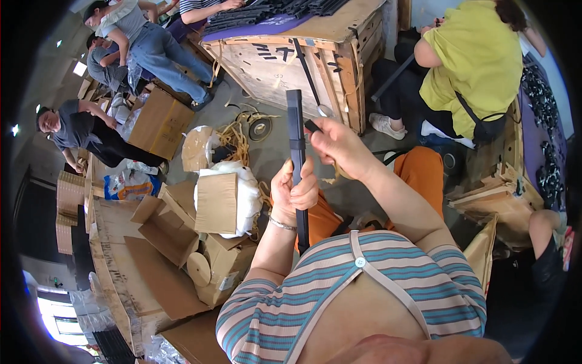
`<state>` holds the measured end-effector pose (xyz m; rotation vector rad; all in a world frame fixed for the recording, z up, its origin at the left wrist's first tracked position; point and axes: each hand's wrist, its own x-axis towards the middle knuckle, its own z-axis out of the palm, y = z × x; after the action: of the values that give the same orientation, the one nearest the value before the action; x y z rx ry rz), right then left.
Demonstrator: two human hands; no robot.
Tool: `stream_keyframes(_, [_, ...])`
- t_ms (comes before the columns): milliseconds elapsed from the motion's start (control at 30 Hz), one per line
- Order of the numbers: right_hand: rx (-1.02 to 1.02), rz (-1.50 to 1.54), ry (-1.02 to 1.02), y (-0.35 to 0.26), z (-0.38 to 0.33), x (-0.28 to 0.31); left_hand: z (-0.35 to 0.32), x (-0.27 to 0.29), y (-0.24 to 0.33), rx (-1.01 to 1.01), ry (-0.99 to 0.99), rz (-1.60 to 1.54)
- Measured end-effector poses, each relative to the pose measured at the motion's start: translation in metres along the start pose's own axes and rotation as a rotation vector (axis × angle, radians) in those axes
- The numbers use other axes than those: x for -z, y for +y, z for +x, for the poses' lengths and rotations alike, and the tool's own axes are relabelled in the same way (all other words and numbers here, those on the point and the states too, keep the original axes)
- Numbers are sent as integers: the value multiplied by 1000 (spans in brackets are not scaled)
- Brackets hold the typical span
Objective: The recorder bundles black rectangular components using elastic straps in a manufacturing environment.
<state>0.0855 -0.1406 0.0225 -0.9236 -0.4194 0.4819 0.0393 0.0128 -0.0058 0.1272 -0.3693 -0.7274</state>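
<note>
In front of my chest, my left hand (295,188) is wrapped round a long black bar (295,118) that stands nearly upright. The bar's upper end is wider, with a band around it just above my fingers. My right hand (342,145) is beside the bar's upper half and pinches a small black piece (312,125), close to the bar's right side. Whether that piece touches the bar I cannot tell. Below my right fingers shows a strip of tan material (331,176), partly hidden.
An open cardboard box (167,227) and a white wrapped bundle (245,206) lie to my left. A wooden crate (285,79) bearing black strips stands ahead. A person in yellow (470,67) sits at the right; other people are at the far left. Tan straps (239,136) litter the floor.
</note>
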Motion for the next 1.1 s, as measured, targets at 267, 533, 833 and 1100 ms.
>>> stream_keyframes(267, [93, -9, -154, 4, 1, 17, 10, 3, -7, 81, -36, -180])
stream_keyframes(533, [107, 39, 45, -4, 4, 34, 12, 16, -11, 66, 285, 416])
stream_keyframes(833, [47, 85, 201, 1, -4, 73, -9, 28, -6, 100, 531, 727])
stream_keyframes(1100, [49, -405, 404, 1, -11, 97, -3, 19, -1, 118, 605, 784])
